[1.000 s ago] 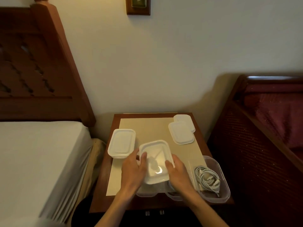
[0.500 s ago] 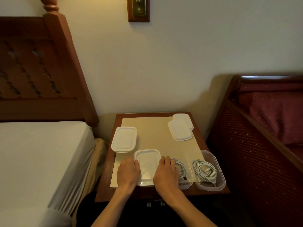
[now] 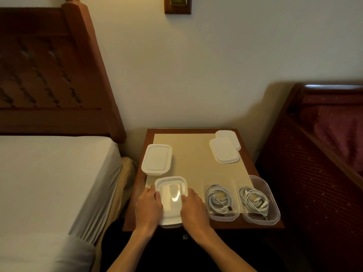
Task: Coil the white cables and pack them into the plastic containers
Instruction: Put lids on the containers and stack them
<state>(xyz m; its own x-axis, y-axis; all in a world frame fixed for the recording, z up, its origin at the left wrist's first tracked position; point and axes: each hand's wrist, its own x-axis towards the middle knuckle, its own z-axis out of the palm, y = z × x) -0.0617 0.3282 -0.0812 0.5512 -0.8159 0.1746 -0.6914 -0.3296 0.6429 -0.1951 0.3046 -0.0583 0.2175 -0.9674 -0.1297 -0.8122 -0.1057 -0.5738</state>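
Observation:
A clear plastic container closed with a white lid (image 3: 171,201) stands at the front left of the nightstand. My left hand (image 3: 148,206) holds its left side and my right hand (image 3: 193,210) holds its right side, each with a thumb on the lid's edge. To the right stand two open clear containers: one (image 3: 224,217) holds a coiled white cable (image 3: 218,197), the other (image 3: 274,209) holds another coiled white cable (image 3: 254,201). What lies in the closed container is hidden by the lid.
Another lidded container (image 3: 156,160) sits behind the one I hold. Two loose white lids (image 3: 224,151) overlap at the back right. A beige mat (image 3: 192,160) covers the wooden nightstand (image 3: 261,225). A bed (image 3: 49,173) is at the left, a dark red chair (image 3: 318,163) at the right.
The white lid, held tilted above the container a second ago, now sits flat on it. My hands have shifted from the lid's top to the container's sides.

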